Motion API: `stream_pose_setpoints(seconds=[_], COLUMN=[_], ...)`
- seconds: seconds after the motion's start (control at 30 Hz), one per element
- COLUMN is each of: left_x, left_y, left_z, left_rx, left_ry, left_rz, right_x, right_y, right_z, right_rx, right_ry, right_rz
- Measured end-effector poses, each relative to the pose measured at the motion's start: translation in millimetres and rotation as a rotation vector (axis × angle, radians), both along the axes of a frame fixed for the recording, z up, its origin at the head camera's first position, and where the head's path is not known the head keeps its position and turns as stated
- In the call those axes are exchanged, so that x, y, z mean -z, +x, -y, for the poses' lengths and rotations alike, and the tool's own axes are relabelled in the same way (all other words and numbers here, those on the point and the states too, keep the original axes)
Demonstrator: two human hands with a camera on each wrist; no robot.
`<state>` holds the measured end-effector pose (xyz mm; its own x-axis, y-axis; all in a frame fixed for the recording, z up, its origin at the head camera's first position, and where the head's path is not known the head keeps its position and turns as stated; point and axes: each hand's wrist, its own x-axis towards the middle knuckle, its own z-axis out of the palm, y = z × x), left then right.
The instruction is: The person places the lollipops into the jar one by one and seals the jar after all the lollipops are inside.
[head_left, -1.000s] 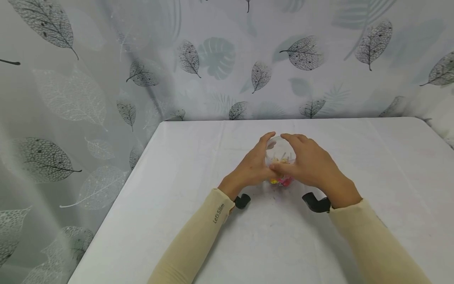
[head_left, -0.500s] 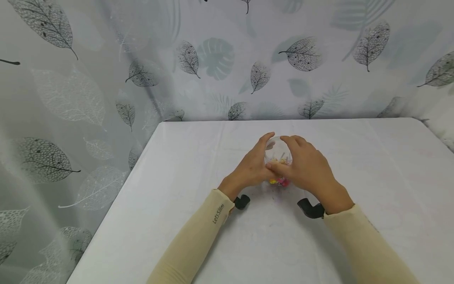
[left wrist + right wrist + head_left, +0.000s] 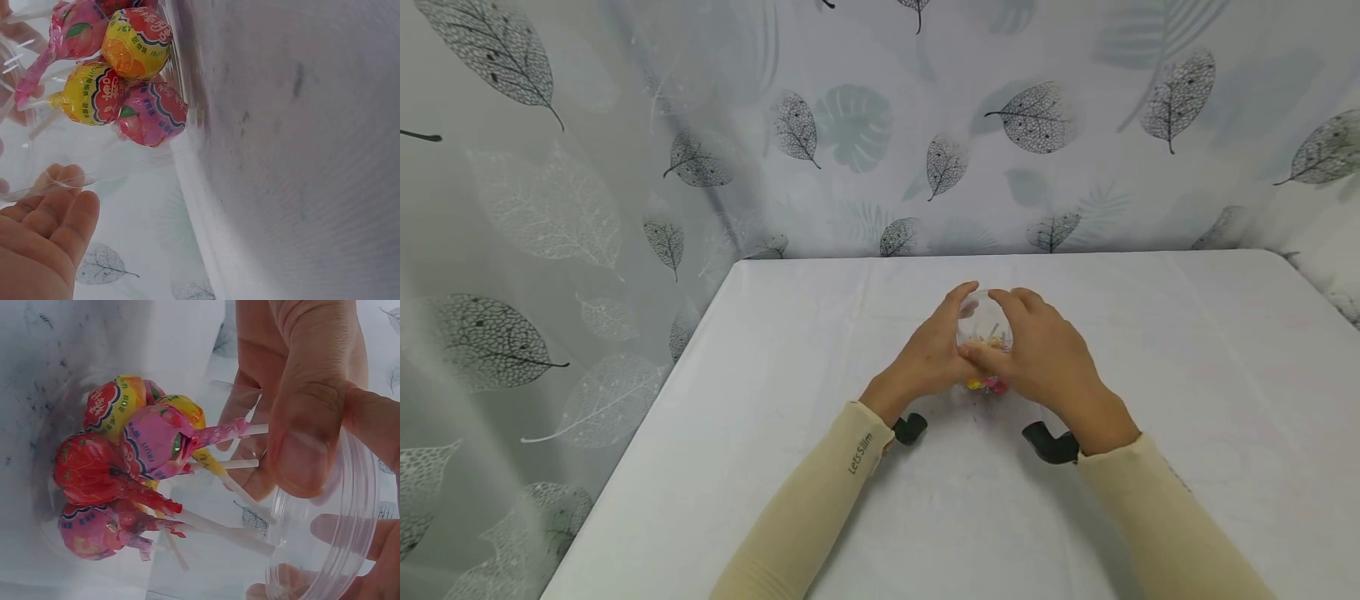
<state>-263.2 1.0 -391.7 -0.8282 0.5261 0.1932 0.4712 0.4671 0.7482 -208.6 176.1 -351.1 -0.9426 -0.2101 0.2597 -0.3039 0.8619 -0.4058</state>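
A clear plastic jar of lollipops stands upright on the table, with both hands around its upper part. My left hand curls round the jar from the left. From the right, my right hand grips the clear ribbed lid, its thumb pressing the lid's side in the right wrist view. The two thumbs cross in front of the jar. Inside, a red lollipop lies among pink and yellow ones, sticks towards the lid. Another yellow lollipop shows through the jar's bottom part in the left wrist view.
A white cloth covers the table, which bears small dark marks near the jar. Behind and to the left hangs a leaf-patterned curtain. Black curved pieces stick out under both wrists.
My right hand has shifted a little to the left and turned around the jar's top; its wrist has moved left and down. My left hand stays nearly still. The head view has shifted slightly.
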Motion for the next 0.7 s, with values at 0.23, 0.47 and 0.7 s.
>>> stream_pose_setpoints(seconds=[0.23, 0.47, 0.7], left_x=[-1.0, -1.4, -2.8], left_y=[0.6, 1.4, 1.6], left_z=[-1.4, -2.9, -1.7], left_rx=[0.001, -0.015, -0.014], left_ry=[-0.008, -0.017, -0.03], left_rz=[-0.002, 0.012, 0.039], right_x=[0.2, 0.6, 0.9], right_y=[0.7, 1.5, 1.3], right_z=[-0.4, -1.0, -0.2], right_rx=[0.01, 0.01, 0.015], right_ry=[0.011, 0.013, 0.037], right_rz=[0.013, 0.001, 0.019])
